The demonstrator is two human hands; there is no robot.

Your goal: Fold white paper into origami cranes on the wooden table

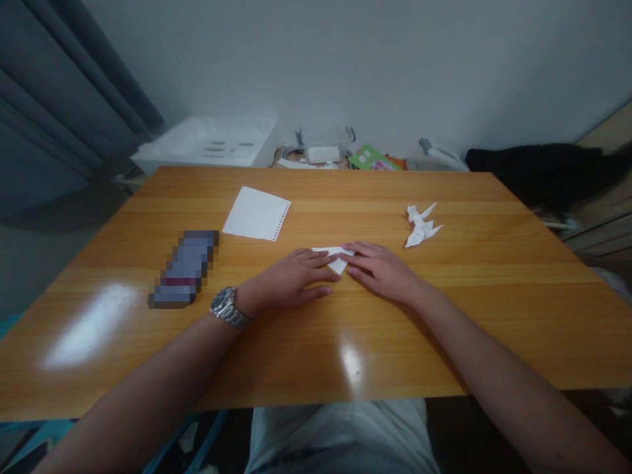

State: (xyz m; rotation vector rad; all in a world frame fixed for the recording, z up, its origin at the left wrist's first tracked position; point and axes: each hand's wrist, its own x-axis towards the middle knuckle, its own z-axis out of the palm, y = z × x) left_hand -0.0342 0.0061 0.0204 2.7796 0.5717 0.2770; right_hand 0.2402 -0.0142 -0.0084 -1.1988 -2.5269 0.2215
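Left hand, right hand: both flat, unclenched, pinning paper, largely hidden under my fingers; crane at 2 o'clock.

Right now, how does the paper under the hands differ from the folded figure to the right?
The paper piece lies flat, only a small pointed part showing; the folded figure is raised and spiky. The paper piece is touched by the left hand and right hand; the folded figure sits untouched. Both are white paper on the table.
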